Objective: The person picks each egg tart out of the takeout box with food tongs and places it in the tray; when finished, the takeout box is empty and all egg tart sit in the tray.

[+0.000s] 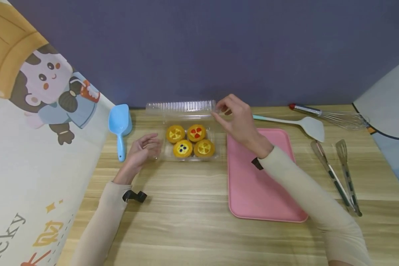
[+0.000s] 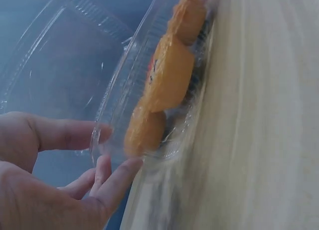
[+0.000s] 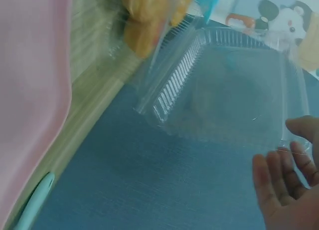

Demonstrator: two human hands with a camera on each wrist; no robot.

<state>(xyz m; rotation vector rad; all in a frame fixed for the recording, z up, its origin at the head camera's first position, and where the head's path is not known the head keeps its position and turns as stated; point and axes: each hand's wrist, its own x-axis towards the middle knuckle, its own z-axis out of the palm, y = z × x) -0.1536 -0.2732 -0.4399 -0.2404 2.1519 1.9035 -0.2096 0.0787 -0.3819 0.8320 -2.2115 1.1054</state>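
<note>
A clear plastic clamshell box [image 1: 169,154] stands on the table with its lid [image 1: 183,107] raised at the back. Several egg tarts [image 1: 183,148] sit inside it, with yellow, red or dark blue toppings. My left hand [image 1: 143,149] is at the box's left side; in the left wrist view its thumb and fingers hold the rim near the corner. At the lid's right corner, my right hand [image 1: 239,120] pinches the plastic edge between thumb and fingers, as the right wrist view of the lid [image 3: 234,90] also shows.
A pink tray [image 1: 236,199] lies under my right forearm. Behind it is a white spatula [image 1: 310,127], with a whisk [image 1: 339,118] and metal tongs [image 1: 344,177] farther right. A blue scoop [image 1: 119,123] lies left of the box. A dark blue partition [image 1: 199,51] stands behind.
</note>
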